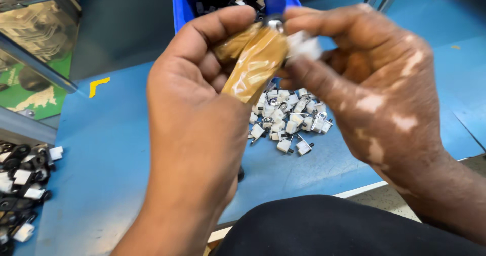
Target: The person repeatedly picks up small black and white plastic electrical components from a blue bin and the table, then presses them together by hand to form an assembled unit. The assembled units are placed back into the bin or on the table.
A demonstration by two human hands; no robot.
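While both hands meet at the top centre of the view, notes follow.

Piece in hand: a small black-and-white part (276,23) with a strip of amber tape (253,64) hanging from it toward 6 o'clock, held up in the air above the table, in front of the blue bin (183,5).
Step, as judged: tape looks to be going round the part; one end sits at the part, the rest hangs loose.
Next move, as judged: calls for a steady pinch on the part while the loose tape is drawn tight and smoothed flat, without creasing.
Left hand (195,109): thumb and fingers curled close, pinching the tape and the part from 9 o'clock.
Right hand (374,84): thumb and forefinger pressed on the white end of the part from 3 o'clock; other fingers bent, loosely together; slightly blurred.
Below, at 6 o'clock: heap of small white clips (288,119) on the blue table (111,150).
Far 8 o'clock: pile of black-and-white parts (23,185) at the table edge.
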